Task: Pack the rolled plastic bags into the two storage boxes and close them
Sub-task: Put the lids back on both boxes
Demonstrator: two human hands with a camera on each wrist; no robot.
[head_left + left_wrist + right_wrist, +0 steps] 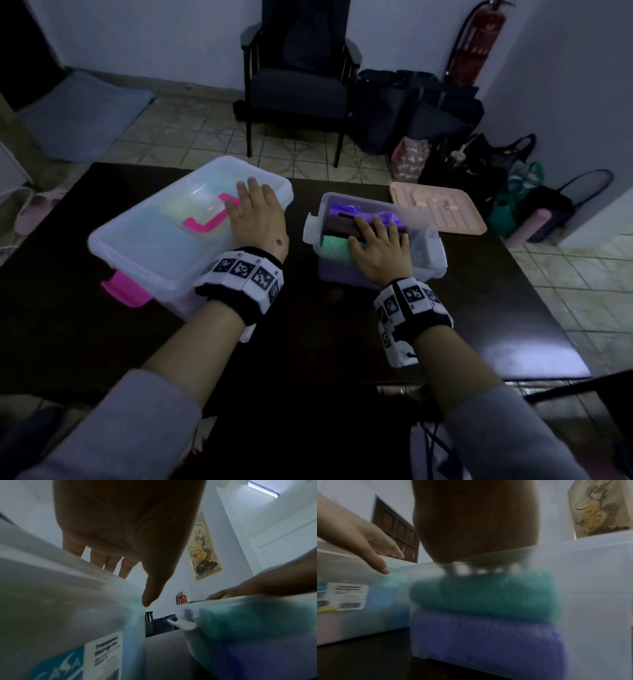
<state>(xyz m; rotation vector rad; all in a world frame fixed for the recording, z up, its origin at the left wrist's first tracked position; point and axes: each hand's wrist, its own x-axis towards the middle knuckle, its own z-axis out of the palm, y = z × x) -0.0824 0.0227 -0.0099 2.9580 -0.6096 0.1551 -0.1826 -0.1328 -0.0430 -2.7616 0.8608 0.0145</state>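
- Left hand (257,215) palm down, flat on the lid of the large clear plastic storage box with pink latches (137,246); fingers (252,185) straight and spread, holding nothing, thumb out toward the box's right edge.
- Left forearm runs in from bottom left, grey sleeve pushed up, black-and-white marker wristband (241,279) on the wrist.
- Right hand (380,245) palm down inside the small clear plastic storage box (433,253), which is open; fingers nearly straight, pressing on the rolled plastic bags, gripping none.
- Right hand's fingers lie across a green rolled bag (334,245) and a dark maroon rolled bag (342,224); crumpled purple bag (346,208) at the far end of the same box.
- Right wrist view: green roll (484,595) stacked on a purple roll (484,635) behind the box wall, blurred; palm fills the top, fingers hidden.
- Flat pink rectangular lid (438,207) lies on the dark bench (308,342), just beside the small box's far right corner.
- Large box contents hard to make out through the cloudy lid: a pale greenish shape and a pink angled piece (209,219).
- Left wrist view: box label (102,654) blurred, mostly unreadable.
- Both boxes side by side, a narrow gap between them.
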